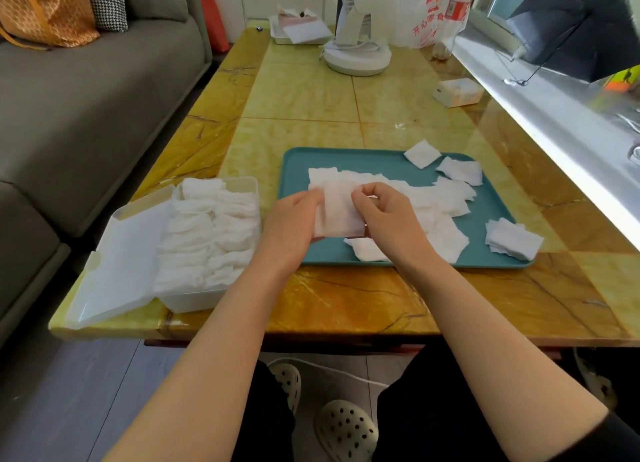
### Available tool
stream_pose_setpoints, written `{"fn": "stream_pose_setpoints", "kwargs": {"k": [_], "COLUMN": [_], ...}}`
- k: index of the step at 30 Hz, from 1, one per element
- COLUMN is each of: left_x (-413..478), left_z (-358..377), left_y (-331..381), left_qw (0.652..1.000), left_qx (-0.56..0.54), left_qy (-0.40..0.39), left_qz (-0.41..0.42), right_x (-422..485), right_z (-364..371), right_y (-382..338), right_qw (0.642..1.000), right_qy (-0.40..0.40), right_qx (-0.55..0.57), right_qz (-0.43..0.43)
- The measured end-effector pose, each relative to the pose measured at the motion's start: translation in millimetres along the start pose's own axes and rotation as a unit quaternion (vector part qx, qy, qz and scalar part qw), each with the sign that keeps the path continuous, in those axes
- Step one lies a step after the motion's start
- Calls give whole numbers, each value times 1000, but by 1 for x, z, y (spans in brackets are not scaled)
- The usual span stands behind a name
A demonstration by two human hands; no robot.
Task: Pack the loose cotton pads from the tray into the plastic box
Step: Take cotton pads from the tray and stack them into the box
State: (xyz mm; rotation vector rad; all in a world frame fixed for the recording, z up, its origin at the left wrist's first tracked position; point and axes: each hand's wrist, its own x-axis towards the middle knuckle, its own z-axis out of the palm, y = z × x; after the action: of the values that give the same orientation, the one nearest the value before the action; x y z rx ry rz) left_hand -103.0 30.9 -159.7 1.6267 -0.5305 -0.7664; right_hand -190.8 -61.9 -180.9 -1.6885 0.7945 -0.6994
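Your left hand (pixel 294 221) hides its fingers behind the stack of cotton pads (pixel 341 212) that it holds with your right hand (pixel 389 216), so you cannot count its pads. Both hands also cover part of the loose pads (pixel 446 198) on the tray (pixel 298 164), and the fan (pixel 356 58) is cut off by the top edge.

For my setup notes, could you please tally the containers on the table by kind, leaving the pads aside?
Trays: 2 (teal tray, white tray)
Boxes: 2 (plastic box, small carton)
Bags: 1 (plastic bag)
Total: 5
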Motion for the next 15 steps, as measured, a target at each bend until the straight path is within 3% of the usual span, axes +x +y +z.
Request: {"fn": "stream_pose_setpoints", "kwargs": {"k": [8,15], "left_x": [-2,-1], "left_z": [-4,-2], "left_y": [-7,-8], "left_qw": [992,996], "left_qx": [95,47], "left_qy": [0,-32], "left_qz": [79,72], "right_x": [-2,-2], "right_z": [2,-2], "right_y": [-3,-3], "right_qw": [1000,999], "right_qy": [0,-4], "right_qx": [-13,-20], "right_qz": [-4,-34]}}
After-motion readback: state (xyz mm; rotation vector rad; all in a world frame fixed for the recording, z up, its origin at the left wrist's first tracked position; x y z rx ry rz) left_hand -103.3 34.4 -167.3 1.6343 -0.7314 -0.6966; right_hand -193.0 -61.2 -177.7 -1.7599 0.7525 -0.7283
